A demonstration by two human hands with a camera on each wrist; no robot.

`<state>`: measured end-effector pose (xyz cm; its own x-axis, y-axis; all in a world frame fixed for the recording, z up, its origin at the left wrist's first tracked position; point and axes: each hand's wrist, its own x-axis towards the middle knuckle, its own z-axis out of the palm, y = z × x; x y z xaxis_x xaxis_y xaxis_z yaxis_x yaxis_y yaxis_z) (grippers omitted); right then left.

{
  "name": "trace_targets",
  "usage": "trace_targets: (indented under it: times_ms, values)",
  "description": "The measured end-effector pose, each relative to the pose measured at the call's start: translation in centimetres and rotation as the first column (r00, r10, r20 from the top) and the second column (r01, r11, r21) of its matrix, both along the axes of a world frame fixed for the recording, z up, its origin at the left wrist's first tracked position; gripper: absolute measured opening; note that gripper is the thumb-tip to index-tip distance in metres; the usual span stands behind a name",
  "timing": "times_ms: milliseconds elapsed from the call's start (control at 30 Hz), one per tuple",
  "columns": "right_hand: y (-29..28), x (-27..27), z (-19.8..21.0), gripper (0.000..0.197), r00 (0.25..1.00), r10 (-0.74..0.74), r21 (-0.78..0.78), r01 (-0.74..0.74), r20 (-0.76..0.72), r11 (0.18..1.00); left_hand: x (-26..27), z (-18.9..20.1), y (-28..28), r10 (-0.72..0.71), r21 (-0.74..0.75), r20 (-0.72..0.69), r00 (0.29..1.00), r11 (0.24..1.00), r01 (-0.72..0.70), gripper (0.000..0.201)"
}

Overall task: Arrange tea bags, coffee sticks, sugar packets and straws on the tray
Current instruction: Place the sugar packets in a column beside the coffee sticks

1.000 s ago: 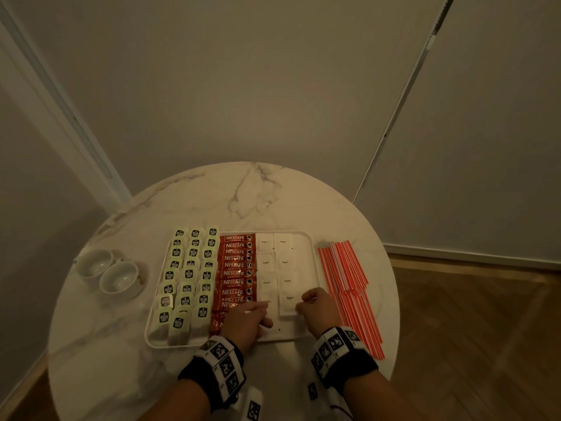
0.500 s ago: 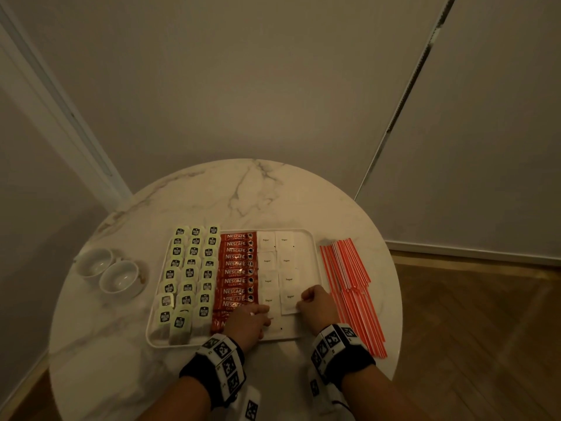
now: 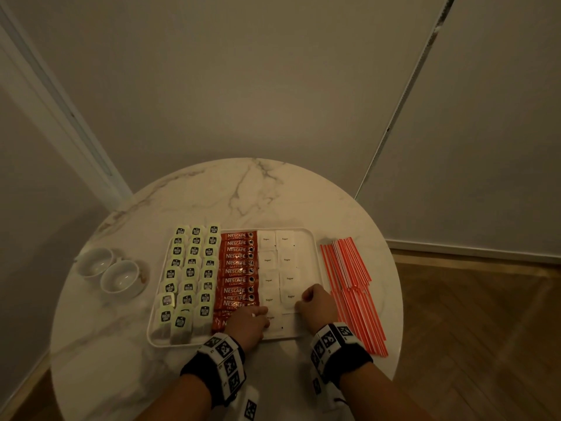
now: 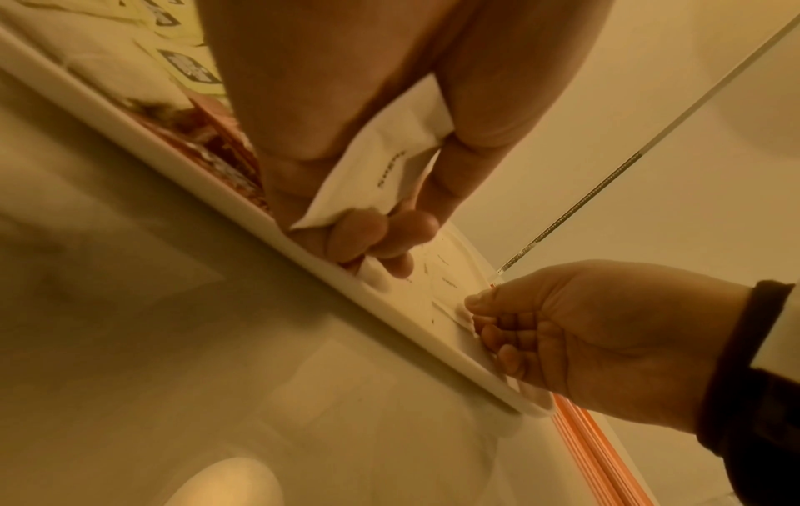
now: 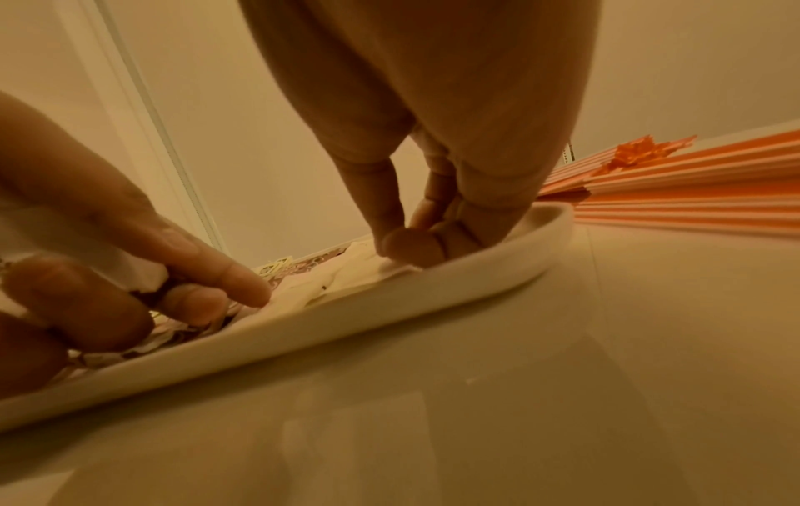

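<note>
A white tray (image 3: 224, 343) holds rows of tea bags (image 3: 188, 275) on the left, red coffee sticks (image 3: 236, 268) in the middle and white sugar packets (image 3: 277, 259) on the right. My left hand (image 3: 249, 323) is over the tray's near edge. Its fingers curl round a sugar packet (image 4: 389, 164) in the palm, and the fingertips touch a packet lying on the tray. My right hand (image 3: 315, 302) pinches the edge of a sugar packet (image 4: 452, 310) lying at the tray's near right. Red-and-white straws (image 3: 352, 287) lie on the table to the right of the tray.
Two white cups (image 3: 109, 273) stand left of the tray on the round marble table (image 3: 258, 192). The table stands in a corner, with walls behind it. Wooden floor shows past the table's right edge.
Both hands stay at the tray's near right, almost where they were. The right hand has edged a little further onto the tray.
</note>
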<state>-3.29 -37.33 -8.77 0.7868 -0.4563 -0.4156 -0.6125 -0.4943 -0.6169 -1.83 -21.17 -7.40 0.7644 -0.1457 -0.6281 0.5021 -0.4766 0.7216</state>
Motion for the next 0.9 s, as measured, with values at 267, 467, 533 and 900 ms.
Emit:
trace_targets:
  times_ms: [267,467,533,900]
  values:
    - [-0.2,0.1,0.2,0.015,1.0,0.026,0.001,-0.026,-0.017,1.0,0.0,0.2,-0.1,-0.017,0.014,-0.007,1.0,1.0,0.017,0.036]
    - [-0.4,0.1,0.5,0.016,1.0,0.026,-0.007,-0.026,-0.011,1.0,-0.2,1.2,0.1,-0.027,-0.012,-0.029,0.999,1.0,0.026,0.031]
    - [-0.8,-0.1,0.9,0.016,1.0,0.004,0.015,-0.004,0.013,1.0,-0.1,1.7,0.1,0.01,-0.065,-0.048,0.999,0.998,-0.013,0.028]
    - [2.2,-2.1,7.4,0.018,0.958,0.208,0.664,-0.287,0.198,0.69,1.0,5.3,-0.3,0.142,-0.723,0.012,0.99,0.685,-0.089,0.045]
